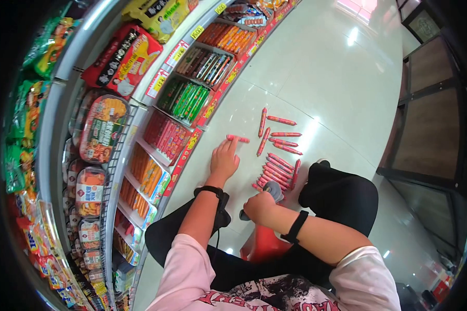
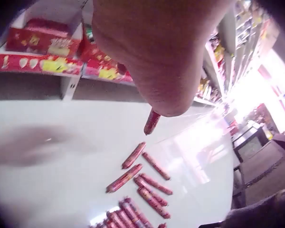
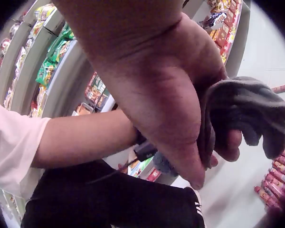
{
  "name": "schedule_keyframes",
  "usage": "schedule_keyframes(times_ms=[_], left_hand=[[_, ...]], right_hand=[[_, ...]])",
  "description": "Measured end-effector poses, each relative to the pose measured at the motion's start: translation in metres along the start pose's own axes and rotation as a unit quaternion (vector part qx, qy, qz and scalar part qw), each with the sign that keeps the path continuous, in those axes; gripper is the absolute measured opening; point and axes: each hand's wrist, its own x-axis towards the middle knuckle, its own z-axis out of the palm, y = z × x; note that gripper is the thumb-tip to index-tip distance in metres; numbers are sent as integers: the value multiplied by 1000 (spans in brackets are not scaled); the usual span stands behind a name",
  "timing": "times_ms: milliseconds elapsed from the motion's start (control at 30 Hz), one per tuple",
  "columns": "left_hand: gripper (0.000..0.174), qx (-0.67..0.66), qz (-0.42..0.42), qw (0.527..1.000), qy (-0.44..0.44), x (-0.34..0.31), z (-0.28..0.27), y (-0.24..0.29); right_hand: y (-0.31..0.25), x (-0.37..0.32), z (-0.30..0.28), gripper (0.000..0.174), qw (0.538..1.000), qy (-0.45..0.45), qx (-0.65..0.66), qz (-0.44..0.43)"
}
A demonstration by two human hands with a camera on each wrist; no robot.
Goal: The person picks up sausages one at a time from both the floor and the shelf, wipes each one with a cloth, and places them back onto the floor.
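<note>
My left hand (image 1: 224, 161) reaches forward over the floor and pinches a red-wrapped sausage (image 1: 244, 139). In the left wrist view one end of that sausage (image 2: 152, 122) sticks out past the hand; the fingertips are hidden. My right hand (image 1: 259, 207) grips a bunched grey cloth (image 1: 274, 191), its folds hanging out past the fingers (image 3: 233, 144) in the right wrist view. Several similar sausages (image 1: 278, 120) lie loosely ahead on the floor. Nearer my knees, a row of sausages (image 1: 276, 168) lies side by side, with one sausage (image 1: 296, 174) set across its right end.
Along the left stands a shelf with compartments of packaged sausages (image 1: 167, 137), green packs (image 1: 186, 101) and orange packs (image 1: 146, 168). A red plastic stool (image 1: 264, 243) is between my legs. Dark panelled cabinets (image 1: 428, 114) stand at the right, across the glossy tiled floor (image 1: 337, 93).
</note>
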Motion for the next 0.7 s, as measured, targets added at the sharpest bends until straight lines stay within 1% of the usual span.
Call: schedule_keyframes(times_ms=[33, 100, 133, 167, 267, 300, 333, 400, 433, 467, 500, 533, 567, 633, 667, 700], left_hand=[[76, 3, 8, 1000, 14, 6, -24, 8], [79, 29, 12, 997, 72, 15, -68, 23], [80, 41, 12, 994, 101, 16, -91, 30], [83, 42, -3, 995, 96, 16, -117, 42], [82, 7, 28, 984, 173, 8, -173, 56], [80, -4, 47, 977, 209, 2, -196, 70], [79, -25, 43, 970, 238, -5, -211, 77], [77, -70, 34, 953, 294, -20, -228, 83], [67, -101, 21, 938, 331, -25, -230, 83], [63, -221, -6, 913, 344, -30, -227, 82], [59, -338, -33, 873, 350, -33, -221, 79], [56, -451, -60, 819, 350, -36, -213, 75], [46, -498, -98, 799, 321, -38, -204, 64], [43, -626, -217, 715, 222, -40, -200, 59], [41, -679, -273, 661, 168, -41, -199, 57], [37, -698, -285, 640, 149, -39, -194, 56]], right_hand=[[2, 0, -1, 19, 1000, 18, -9, -1], [6, 0, -2, 18, 998, 56, -17, -4], [6, 0, -3, 18, 998, 62, -21, -2], [6, -1, -5, 18, 997, 68, -25, 2], [8, -3, -6, 20, 998, 59, -32, 2], [10, -2, -4, 21, 998, 56, -29, 0], [11, -2, -3, 21, 998, 53, -26, -2], [14, -1, -2, 22, 996, 82, -1, 18], [15, 0, -3, 22, 995, 95, 11, 28], [16, 1, -3, 23, 992, 116, 9, 48], [17, -1, -8, 23, 988, 136, 8, 68], [19, -5, -15, 23, 984, 155, 6, 88], [24, -9, -24, 25, 986, 138, 20, 90], [32, -23, -53, 29, 989, 101, 49, 92], [33, -30, -66, 31, 982, 138, 80, 104], [32, -39, -79, 34, 971, 174, 112, 116]])
